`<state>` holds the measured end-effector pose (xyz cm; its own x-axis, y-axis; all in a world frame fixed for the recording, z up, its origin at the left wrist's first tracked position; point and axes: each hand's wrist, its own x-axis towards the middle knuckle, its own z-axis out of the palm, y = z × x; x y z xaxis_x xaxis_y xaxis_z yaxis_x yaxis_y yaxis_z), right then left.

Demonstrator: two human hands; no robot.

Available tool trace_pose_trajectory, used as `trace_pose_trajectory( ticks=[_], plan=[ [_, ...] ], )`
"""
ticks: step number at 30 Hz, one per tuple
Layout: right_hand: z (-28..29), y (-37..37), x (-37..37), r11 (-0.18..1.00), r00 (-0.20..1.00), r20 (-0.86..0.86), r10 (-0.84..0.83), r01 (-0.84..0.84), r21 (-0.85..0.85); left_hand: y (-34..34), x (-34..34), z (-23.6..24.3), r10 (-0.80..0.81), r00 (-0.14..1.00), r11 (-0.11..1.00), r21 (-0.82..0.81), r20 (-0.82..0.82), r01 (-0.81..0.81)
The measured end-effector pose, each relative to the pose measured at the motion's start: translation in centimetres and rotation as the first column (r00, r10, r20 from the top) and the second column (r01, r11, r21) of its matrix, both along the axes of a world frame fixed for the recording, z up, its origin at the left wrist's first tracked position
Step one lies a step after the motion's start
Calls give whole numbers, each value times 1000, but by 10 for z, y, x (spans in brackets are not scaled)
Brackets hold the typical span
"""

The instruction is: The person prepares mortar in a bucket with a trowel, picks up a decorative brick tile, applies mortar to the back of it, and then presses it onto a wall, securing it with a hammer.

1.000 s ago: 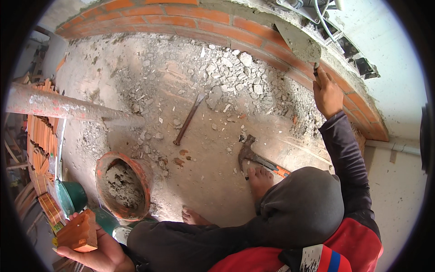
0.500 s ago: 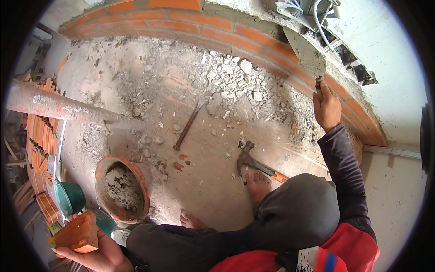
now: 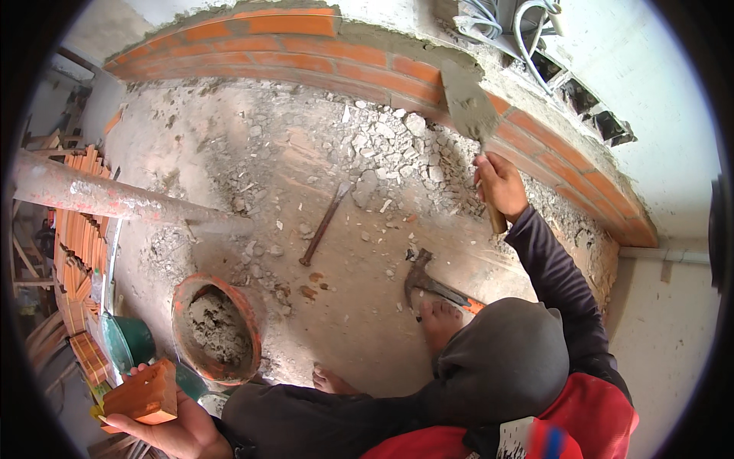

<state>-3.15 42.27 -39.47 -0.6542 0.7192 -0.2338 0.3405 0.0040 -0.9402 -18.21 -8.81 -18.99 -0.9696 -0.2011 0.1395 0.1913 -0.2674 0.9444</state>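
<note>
My right hand (image 3: pixel 501 187) grips the wooden handle of a trowel (image 3: pixel 468 103), its mortar-coated blade at the upper edge of a low brick wall (image 3: pixel 352 73), against the band of grey mortar. In my left hand (image 3: pixel 187 428), low at the left, rests a piece of orange brick (image 3: pixel 140 392), fingers curled round it. A bucket (image 3: pixel 180 321) of grey mortar stands just above that hand. On the floor between my hands lie a steel chisel (image 3: pixel 323 226) and a claw hammer (image 3: pixel 420 279), the hammer beside my bare foot.
Broken rubble (image 3: pixel 390 153) lines the wall's foot. A round, stained pole (image 3: pixel 99 187) crosses from the left. Stacked bricks (image 3: pixel 80 252) and green tubs (image 3: pixel 126 340) line the left side. Grey cables (image 3: pixel 535 34) and cut-out openings (image 3: pixel 581 103) sit in the white wall above the bricks.
My right hand and the trowel have moved left along the wall, and the blade has swung more upright. My left hand still holds the brick piece.
</note>
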Motion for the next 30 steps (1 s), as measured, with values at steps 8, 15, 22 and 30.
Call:
trace_pose_trajectory(
  ticks=[8,15,22,30],
  plan=[
    [-20,-20,38,995,998,-47,-49,45,-85,-14,6,13,115,990,992,-52,-77,-119],
    [35,-99,-34,745,746,-8,666,-664,53,-67,42,44,-74,990,988,124,-116,88],
    [51,-238,-115,84,199,83,976,-706,703,-112,121,40,387,921,921,26,30,-388],
    [-42,-310,-139,-176,130,392,911,-738,651,-119,192,53,652,753,758,-64,90,-649]
  ],
)
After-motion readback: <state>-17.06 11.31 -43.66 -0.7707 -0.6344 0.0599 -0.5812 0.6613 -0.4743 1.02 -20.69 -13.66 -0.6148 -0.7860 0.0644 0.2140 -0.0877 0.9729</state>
